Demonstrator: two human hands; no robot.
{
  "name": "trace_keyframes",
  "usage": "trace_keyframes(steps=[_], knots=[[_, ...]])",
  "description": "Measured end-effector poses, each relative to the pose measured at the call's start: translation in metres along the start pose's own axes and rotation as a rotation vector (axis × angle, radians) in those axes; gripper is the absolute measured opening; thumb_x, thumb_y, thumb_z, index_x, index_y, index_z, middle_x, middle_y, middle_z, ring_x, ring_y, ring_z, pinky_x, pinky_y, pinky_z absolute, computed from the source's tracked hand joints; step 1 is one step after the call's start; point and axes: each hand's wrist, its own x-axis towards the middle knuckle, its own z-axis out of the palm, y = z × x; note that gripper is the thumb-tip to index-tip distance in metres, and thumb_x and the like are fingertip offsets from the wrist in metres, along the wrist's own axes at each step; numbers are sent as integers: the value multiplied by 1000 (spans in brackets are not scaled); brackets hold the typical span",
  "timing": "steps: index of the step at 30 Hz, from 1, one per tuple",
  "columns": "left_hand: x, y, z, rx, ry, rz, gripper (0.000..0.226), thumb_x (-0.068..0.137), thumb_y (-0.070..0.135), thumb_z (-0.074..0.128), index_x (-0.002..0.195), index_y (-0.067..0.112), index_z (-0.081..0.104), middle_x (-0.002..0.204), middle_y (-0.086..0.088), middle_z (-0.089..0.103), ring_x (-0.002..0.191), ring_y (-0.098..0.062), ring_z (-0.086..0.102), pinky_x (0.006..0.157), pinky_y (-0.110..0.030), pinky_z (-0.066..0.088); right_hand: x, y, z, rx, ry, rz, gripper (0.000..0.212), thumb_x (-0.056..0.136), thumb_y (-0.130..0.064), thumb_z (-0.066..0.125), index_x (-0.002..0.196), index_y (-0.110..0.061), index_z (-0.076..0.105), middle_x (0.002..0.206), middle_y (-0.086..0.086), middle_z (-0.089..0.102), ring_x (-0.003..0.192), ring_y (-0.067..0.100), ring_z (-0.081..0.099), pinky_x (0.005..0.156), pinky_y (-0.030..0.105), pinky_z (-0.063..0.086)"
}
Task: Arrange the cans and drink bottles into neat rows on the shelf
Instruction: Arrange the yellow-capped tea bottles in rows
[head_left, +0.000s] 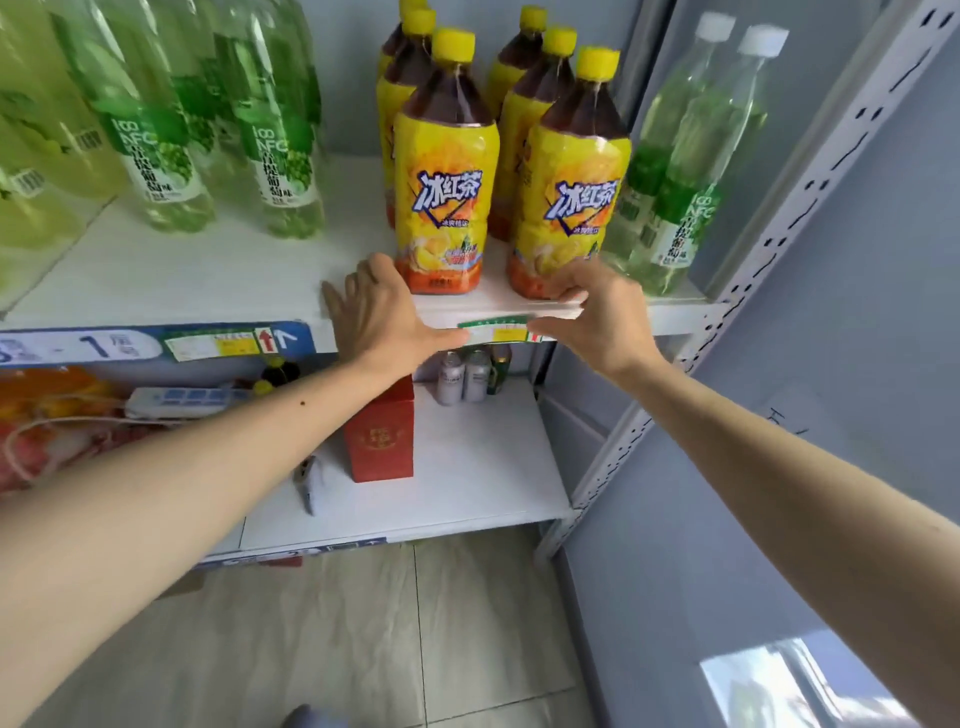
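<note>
Two rows of yellow iced-tea bottles stand on the white shelf (208, 270); the front left bottle (441, 171) and the front right bottle (569, 176) are nearest the edge. My left hand (379, 312) rests flat on the shelf edge just left of the front left bottle, fingers apart, holding nothing. My right hand (592, 317) lies on the shelf edge below the front right bottle, its fingers curled over the edge and the price label (496, 330). Green grape-drink bottles (280, 130) stand at the left, and two more (691, 171) at the far right.
A white perforated upright (810, 208) bounds the shelf on the right. On the lower shelf stand a red box (382, 436), small silver cans (462, 374), and a power strip (176, 402). Tiled floor lies below.
</note>
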Motion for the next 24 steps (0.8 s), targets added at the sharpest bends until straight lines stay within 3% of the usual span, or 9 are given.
trace_keyframes(steps=[5, 17, 24], knots=[[-6, 4, 12, 59, 54, -21, 106, 48, 66, 80, 121, 0, 39, 123, -18, 53, 120, -35, 48, 114, -56, 17, -2, 22, 21, -29, 39, 38, 27, 69, -21, 83, 92, -18, 68, 98, -2, 70, 92, 23, 64, 77, 40, 53], [-4, 8, 14, 78, 71, -53, 100, 51, 62, 82, 120, 3, 39, 123, -15, 53, 120, -34, 48, 113, -56, 21, -3, 27, 28, -9, 46, 49, 27, 70, -19, 82, 93, -19, 67, 97, -5, 68, 95, 20, 60, 78, 41, 52], [2, 8, -10, 7, -42, -48, 100, 52, 68, 79, 118, 4, 38, 124, -14, 52, 119, -34, 49, 101, -51, 36, 11, -12, 3, 109, 34, -68, 28, 69, -19, 84, 90, -11, 67, 88, -2, 71, 82, 17, 66, 74, 40, 55]])
